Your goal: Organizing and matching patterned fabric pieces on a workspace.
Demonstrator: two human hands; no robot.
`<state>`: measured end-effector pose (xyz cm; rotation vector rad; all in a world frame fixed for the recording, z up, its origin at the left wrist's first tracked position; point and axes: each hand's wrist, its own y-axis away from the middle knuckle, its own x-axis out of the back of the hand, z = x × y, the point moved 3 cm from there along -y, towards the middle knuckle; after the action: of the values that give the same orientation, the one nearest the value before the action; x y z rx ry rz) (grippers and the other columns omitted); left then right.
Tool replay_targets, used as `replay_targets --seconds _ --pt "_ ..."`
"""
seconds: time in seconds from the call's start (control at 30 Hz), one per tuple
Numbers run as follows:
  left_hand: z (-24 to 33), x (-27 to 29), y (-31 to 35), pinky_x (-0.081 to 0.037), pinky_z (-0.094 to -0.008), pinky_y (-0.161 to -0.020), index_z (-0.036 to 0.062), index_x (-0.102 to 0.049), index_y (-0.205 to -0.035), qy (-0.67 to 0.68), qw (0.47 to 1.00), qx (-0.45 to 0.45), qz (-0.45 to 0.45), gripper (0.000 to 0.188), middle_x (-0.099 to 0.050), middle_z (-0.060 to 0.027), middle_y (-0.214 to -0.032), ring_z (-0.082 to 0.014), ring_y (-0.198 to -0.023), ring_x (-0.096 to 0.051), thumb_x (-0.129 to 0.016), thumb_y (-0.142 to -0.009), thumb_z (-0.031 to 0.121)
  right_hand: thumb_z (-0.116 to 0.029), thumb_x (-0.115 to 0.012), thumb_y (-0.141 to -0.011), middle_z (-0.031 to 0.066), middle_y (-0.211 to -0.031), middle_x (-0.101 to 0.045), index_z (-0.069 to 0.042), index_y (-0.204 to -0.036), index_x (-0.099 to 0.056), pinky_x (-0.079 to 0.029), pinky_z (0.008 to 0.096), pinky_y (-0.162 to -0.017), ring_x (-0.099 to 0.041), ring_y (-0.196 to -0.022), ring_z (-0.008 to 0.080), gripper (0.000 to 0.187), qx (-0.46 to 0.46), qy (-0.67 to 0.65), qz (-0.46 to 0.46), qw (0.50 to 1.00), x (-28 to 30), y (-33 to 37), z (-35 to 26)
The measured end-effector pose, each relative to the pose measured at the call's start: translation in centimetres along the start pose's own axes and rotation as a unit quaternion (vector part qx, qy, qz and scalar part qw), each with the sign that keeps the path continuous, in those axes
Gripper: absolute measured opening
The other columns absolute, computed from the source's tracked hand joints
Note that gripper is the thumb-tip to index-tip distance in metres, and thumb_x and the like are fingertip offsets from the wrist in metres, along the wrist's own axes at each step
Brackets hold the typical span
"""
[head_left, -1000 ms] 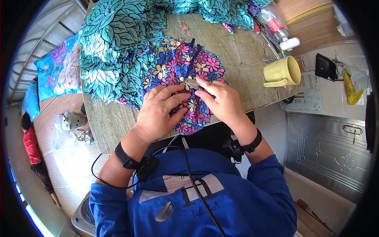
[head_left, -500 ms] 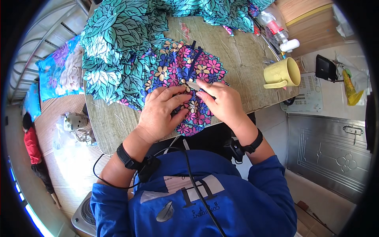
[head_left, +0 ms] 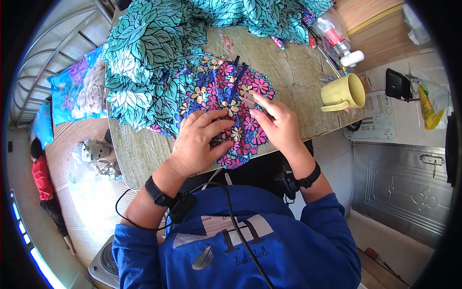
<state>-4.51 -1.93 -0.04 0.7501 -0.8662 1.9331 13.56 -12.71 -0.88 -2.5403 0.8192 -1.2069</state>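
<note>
A floral fabric piece [head_left: 250, 137], pink, blue and cream, lies on the table at its near edge. Bent fingers of my left hand [head_left: 199, 137] press and hold it, the thumb lower down near the cloth's edge. In my right hand [head_left: 276, 123] is a pair of small, pale-bladed thread snips [head_left: 247, 99], pinched between thumb and fingers just above the cloth. Their blades point up and left, near dark blue strips [head_left: 237, 84] on the fabric. Leaf-printed teal fabric [head_left: 139, 62] is heaped beside and beyond it.
A yellow mug [head_left: 342, 92] stands at the right of the worn table [head_left: 288, 62], with a clear bottle [head_left: 337, 41] behind it. Loose threads lie on the tabletop. Left are a bed rail and a flowered blue pillow [head_left: 72, 82]. A person in red [head_left: 42, 178] is at far left.
My right hand has moved slightly right, drawing the snips away from my left fingers. The left hand stays on the cloth, its thumb and fingertips a little shifted.
</note>
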Motion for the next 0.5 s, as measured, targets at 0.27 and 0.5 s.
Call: replay_targets --seconds 0.27,0.5 --pt "1.3 -0.2 -0.9 -0.042 -0.0366 -0.091 0.0194 -0.071 -0.099 0.038 0.991 -0.104 -0.069 0.039 -0.062 0.0023 -0.109 -0.0229 -0.103 -0.054 -0.083 -0.062 0.022 -0.024 -0.073 -0.083 0.0106 -0.085 -0.068 -0.013 -0.118 -0.065 -0.049 0.0329 -0.059 -0.064 -0.066 0.0232 0.037 0.009 -0.026 0.051 0.998 1.5 0.4 1.8" --pt "1.7 -0.9 -1.1 -0.044 -0.0352 -0.084 0.0164 -0.07 -0.09 0.025 0.988 -0.124 -0.086 0.023 -0.065 0.0017 -0.096 -0.0222 -0.089 -0.058 -0.079 -0.069 0.017 -0.026 -0.073 -0.083 0.0108 -0.086 -0.068 -0.013 -0.117 -0.065 -0.049 0.0339 -0.06 -0.065 -0.071 0.0249 0.037 -0.02 -0.012 0.011 1.0 1.8 1.4 1.7"
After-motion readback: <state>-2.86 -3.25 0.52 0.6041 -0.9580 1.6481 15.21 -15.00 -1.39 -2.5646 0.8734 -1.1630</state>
